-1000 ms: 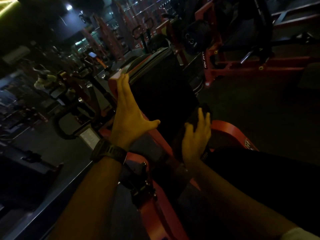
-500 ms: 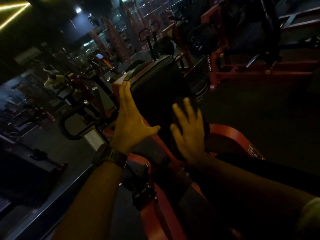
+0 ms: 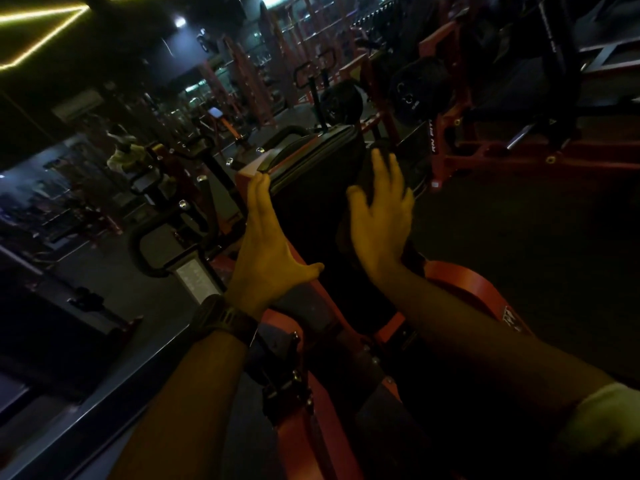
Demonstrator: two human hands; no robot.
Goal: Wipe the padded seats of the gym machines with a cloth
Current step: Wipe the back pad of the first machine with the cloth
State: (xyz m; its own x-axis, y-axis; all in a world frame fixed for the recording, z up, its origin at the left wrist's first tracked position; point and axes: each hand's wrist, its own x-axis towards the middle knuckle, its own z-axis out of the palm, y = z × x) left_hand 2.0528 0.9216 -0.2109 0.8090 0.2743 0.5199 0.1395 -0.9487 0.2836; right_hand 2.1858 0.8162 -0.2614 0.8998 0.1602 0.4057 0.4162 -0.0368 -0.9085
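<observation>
Left hand [image 3: 266, 251] lies flat, bracing the black seat pad [image 3: 311, 213]; right hand [image 3: 381, 223], fingers spread flat on it, should press evenly in overlapping strokes, any cloth being too dark to see.

Left hand [image 3: 266, 251] lay flat against the padded seat's [image 3: 311, 216] left edge, right hand [image 3: 381, 220] on its face. Exercise bike [image 3: 180, 244] stood left; weight plate [image 3: 341, 102] behind.

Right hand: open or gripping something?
Open: the right hand lies with straight, spread fingers on the black pad. Anything under the palm: cannot tell, too dark.
</observation>
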